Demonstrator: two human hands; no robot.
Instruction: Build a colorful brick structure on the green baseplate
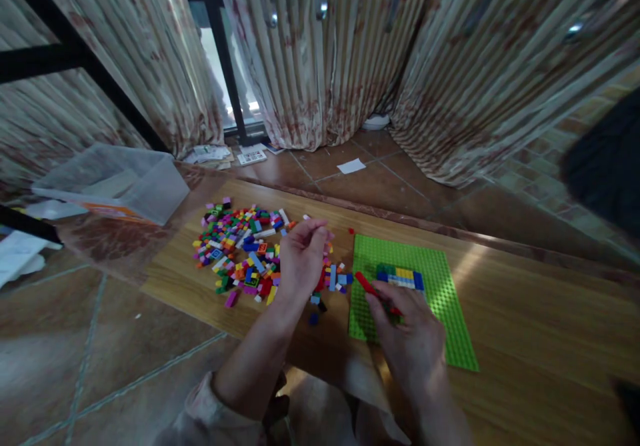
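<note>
Hands are working apart: left hand [300, 256] is curling over the brick pile [235, 246], grip unclear. Right hand [413, 339] is pinching a red strip [367, 285] slantwise on the baseplate [450, 306], beside the brick row [403, 276].

Daylight glares through the curtain gap [220, 66]; edges warp and blur.

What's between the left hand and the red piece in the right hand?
Head view: a few loose bricks on the table, between left hand and red piece.
</note>
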